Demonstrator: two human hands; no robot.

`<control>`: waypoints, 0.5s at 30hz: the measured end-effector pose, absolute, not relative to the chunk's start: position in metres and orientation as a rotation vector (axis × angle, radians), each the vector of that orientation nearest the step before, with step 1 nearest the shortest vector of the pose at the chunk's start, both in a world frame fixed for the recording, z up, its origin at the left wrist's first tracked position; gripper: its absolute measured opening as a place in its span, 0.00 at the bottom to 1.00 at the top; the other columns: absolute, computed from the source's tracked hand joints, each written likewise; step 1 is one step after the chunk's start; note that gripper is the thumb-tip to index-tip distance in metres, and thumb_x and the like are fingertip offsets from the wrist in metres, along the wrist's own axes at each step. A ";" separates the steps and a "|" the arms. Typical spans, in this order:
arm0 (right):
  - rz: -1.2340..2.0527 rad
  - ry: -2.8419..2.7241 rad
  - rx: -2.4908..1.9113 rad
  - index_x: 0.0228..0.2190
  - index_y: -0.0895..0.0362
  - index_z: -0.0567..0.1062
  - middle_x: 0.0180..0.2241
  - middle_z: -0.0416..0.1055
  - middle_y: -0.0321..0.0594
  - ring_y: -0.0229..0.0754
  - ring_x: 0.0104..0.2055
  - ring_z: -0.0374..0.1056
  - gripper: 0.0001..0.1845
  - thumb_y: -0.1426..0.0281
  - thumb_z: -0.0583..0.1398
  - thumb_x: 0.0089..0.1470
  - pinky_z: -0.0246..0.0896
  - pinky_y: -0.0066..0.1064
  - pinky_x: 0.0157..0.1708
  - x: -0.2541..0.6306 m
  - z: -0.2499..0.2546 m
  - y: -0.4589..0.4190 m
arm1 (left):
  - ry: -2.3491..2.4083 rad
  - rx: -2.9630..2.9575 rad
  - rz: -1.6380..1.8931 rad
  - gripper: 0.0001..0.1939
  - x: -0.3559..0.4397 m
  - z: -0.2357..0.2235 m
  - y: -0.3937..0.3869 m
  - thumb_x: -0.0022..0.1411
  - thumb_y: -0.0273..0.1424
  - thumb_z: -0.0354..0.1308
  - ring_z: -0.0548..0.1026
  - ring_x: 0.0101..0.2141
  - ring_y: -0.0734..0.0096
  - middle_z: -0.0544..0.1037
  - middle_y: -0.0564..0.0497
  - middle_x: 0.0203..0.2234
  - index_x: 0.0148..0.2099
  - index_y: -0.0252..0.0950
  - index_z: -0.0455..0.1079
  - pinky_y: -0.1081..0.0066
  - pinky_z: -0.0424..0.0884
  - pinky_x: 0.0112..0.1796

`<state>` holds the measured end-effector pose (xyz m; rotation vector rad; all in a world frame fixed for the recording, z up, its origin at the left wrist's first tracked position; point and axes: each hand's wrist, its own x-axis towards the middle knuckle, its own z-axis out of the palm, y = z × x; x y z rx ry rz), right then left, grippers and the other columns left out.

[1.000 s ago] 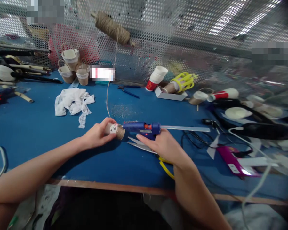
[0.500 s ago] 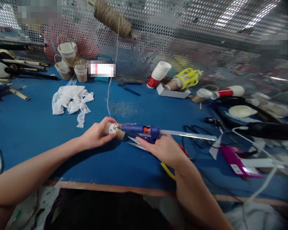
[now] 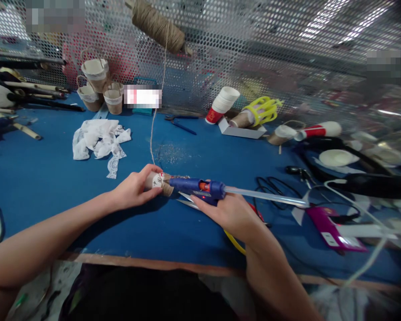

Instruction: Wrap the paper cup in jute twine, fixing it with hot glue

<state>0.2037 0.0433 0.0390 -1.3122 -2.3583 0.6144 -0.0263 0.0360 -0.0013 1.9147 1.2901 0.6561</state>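
My left hand is closed round a small paper cup lying on its side, its far end wound with brown twine. A strand of twine runs up from the cup to a twine spool hung on the mesh wall. My right hand grips a blue glue gun with its nozzle touching the wrapped end of the cup. A clear glue stick juts out of the gun's back to the right. Scissors lie on the blue table under the gun.
White lace scraps lie at the left. Three twine-handled cups stand at the back left. Stacked paper cups, a yellow cage, a magenta box, black cables and tools crowd the right. Table edge runs below my arms.
The glue gun has tilted slightly, its glue stick end dropping to the right, while my right hand shifted a little right. The cup and my left hand have stayed in place.
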 end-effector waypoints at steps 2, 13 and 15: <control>0.586 -2.358 -1.330 0.27 0.55 0.71 0.28 0.73 0.39 0.44 0.31 0.69 0.08 0.64 0.55 0.49 0.62 0.32 0.31 0.204 0.038 0.044 | 1.290 1.913 0.660 0.19 -0.026 -0.001 0.036 0.56 0.34 0.51 0.65 0.20 0.77 0.70 0.54 0.25 0.48 0.34 0.54 0.77 0.60 0.22; 0.568 -2.423 -1.322 0.28 0.55 0.70 0.28 0.72 0.41 0.44 0.31 0.69 0.07 0.65 0.54 0.50 0.61 0.33 0.32 0.202 0.041 0.042 | 1.312 1.938 0.656 0.18 -0.026 0.000 0.036 0.56 0.34 0.51 0.65 0.19 0.78 0.71 0.53 0.24 0.48 0.34 0.55 0.77 0.60 0.22; 0.531 -2.416 -1.335 0.28 0.55 0.70 0.28 0.72 0.41 0.45 0.32 0.69 0.08 0.64 0.54 0.50 0.61 0.34 0.31 0.203 0.041 0.042 | 1.299 1.932 0.661 0.18 -0.026 0.000 0.036 0.56 0.34 0.51 0.64 0.19 0.78 0.70 0.54 0.24 0.49 0.34 0.54 0.77 0.59 0.21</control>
